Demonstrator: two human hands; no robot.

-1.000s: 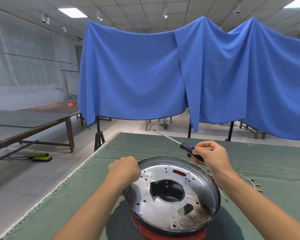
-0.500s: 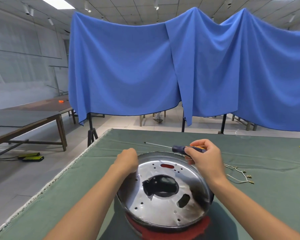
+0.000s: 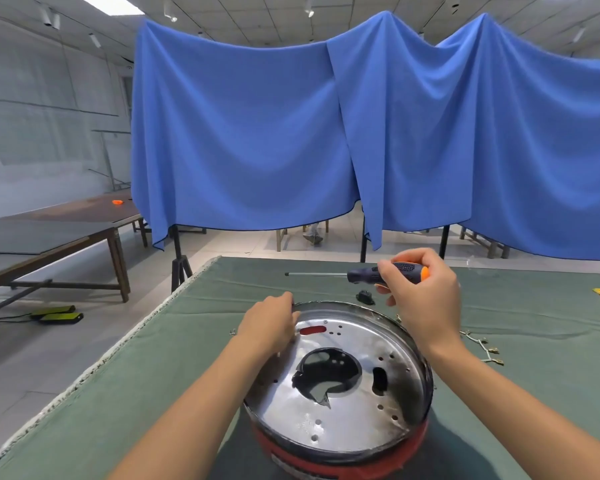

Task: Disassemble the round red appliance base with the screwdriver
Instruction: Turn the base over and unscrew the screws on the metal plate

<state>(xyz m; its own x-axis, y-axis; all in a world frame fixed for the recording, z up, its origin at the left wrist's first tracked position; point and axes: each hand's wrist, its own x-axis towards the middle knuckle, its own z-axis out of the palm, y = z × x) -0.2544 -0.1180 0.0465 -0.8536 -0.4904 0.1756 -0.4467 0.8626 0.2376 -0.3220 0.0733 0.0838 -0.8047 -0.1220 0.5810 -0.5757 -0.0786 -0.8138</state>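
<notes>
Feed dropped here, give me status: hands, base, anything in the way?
Right hand grips screwdriver, held level above the table. Left hand on rim of red base. Small black part beyond the base, clear of it.

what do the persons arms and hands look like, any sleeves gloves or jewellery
Both forearms are bare as far as the frame shows, with no sleeve in view. The left hand and right hand wear no gloves, and no watch, ring or bracelet is visible.

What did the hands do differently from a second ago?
The right hand swung the screwdriver from pointing up and away to lying level, tip toward the left. The left hand stayed on the rim of the red appliance base, and the right hand kept its grip on the handle.
</notes>
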